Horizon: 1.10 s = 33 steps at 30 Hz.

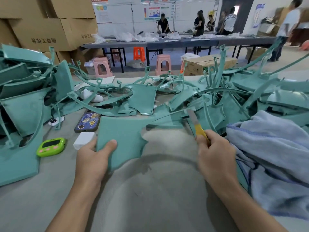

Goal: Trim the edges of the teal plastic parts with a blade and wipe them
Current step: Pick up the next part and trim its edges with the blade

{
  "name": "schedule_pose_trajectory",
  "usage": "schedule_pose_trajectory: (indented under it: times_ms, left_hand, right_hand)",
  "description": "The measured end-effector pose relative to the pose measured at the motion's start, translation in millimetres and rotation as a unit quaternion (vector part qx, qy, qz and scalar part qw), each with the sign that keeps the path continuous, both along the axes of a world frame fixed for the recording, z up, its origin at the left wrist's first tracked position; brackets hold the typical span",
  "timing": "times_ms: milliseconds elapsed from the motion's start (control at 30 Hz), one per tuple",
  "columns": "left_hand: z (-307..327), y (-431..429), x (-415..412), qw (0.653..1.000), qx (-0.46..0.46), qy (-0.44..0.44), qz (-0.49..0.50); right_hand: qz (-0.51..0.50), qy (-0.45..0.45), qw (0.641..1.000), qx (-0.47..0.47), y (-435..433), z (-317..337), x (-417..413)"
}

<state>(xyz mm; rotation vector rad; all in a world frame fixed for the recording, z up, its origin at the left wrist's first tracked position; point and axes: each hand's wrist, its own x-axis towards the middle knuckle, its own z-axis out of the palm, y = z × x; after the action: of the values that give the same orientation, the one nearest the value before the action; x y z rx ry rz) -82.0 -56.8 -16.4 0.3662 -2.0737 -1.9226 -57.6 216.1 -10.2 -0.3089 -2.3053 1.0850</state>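
My left hand (93, 158) grips the near left corner of a flat teal plastic part (123, 131), thumb on top, holding it just above the grey table. A thin curved arm of this part runs right toward the blade. My right hand (215, 151) is closed on a yellow-handled utility knife (199, 130); its bare metal blade (192, 115) points away from me and lies against the part's thin edge. A light blue towel (270, 158) is heaped at the right, touching my right wrist.
Piles of teal plastic parts (25, 104) cover the table's left, back and right. A phone (87, 121), a green timer (51, 146) and a white block (84, 139) lie left of my left hand. Cardboard boxes (43, 30), stools and several people stand beyond.
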Motion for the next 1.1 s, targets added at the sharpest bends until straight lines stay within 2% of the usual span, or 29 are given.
schedule_pose_trajectory:
  times_ms: [67,167,300,467,567,633,667,733,800,833,900,967,1033,1100]
  left_hand:
    - [-1,-3,-4,0.997,0.064,-0.038,-0.030]
    - [2,1,-4,0.992,0.098,-0.054,-0.050]
    - [8,3,-6,0.985,0.114,-0.081,-0.097]
    - [4,4,-5,0.982,0.100,-0.095,-0.132]
    - [-2,2,-4,0.982,0.098,-0.105,-0.124]
    - [-4,1,-5,0.981,0.103,-0.110,-0.119]
    - [-4,1,-6,0.981,0.104,-0.113,-0.116]
    - [-4,2,-8,0.981,0.098,-0.120,-0.115]
    - [-4,1,-10,0.981,0.093,-0.127,-0.112]
    - [-5,-1,-11,0.982,0.093,-0.128,-0.107]
    - [-7,-4,-11,0.983,0.094,-0.127,-0.096]
    - [-9,-5,-11,0.983,0.094,-0.125,-0.095]
    - [-10,-1,-12,0.983,0.098,-0.124,-0.096]
    - [-11,2,-13,0.983,0.098,-0.125,-0.095]
  right_hand:
    - [0.044,0.024,0.998,0.029,-1,-2,5]
    - [0.120,0.028,0.991,0.057,-6,2,8]
    - [0.166,-0.030,0.979,0.117,-15,3,4]
    - [0.114,-0.156,0.954,0.230,-20,0,0]
    - [0.019,-0.171,0.966,0.192,-14,2,-1]
    - [-0.026,-0.131,0.976,0.171,-9,5,0]
    - [-0.019,-0.105,0.980,0.169,-8,7,1]
    - [0.066,-0.087,0.980,0.169,-13,7,5]
    - [0.148,-0.125,0.961,0.197,-25,5,8]
    - [0.155,-0.144,0.952,0.220,-29,3,8]
    - [0.106,-0.163,0.952,0.237,-26,3,3]
    - [0.021,-0.168,0.963,0.211,-12,5,0]
    - [-0.049,-0.141,0.970,0.192,5,7,1]
    - [-0.073,-0.093,0.975,0.189,11,9,5]
